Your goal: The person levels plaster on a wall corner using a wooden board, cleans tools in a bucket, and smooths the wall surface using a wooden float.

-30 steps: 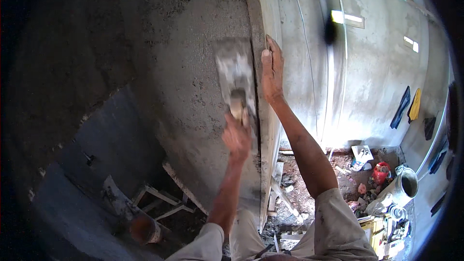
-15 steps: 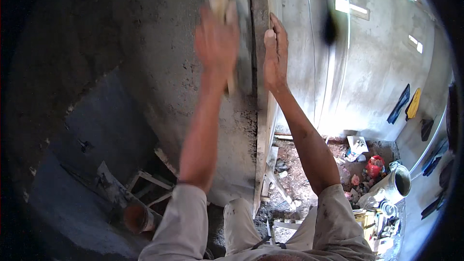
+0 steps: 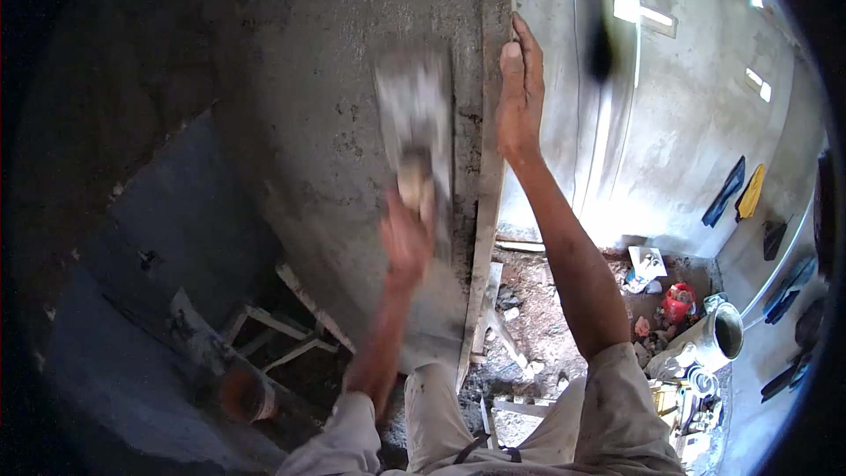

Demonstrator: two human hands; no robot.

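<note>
My left hand (image 3: 407, 238) is wrapped round the pale handle of a long, flat plastering trowel (image 3: 412, 97). Motion blurs both the hand and the trowel. The blade lies along the grey plastered wall (image 3: 308, 97), near its right edge. An upright wooden board (image 3: 491, 123) runs down that edge. My right hand (image 3: 522, 106) rests against the board's right side, fingers stretched upward and thumb alongside. Where its palm and fingers meet the wood is partly hidden.
Below left stand a wooden frame (image 3: 273, 335) and a brownish bucket (image 3: 247, 397). Rubble covers the floor on the right, with a red bag (image 3: 679, 301) and a pale bucket (image 3: 724, 332). Clothes (image 3: 749, 192) hang on the far right wall.
My left hand has brought the trowel down the wall from near the top of the view. My right hand remains at the board, appearing slightly higher and farther right.
</note>
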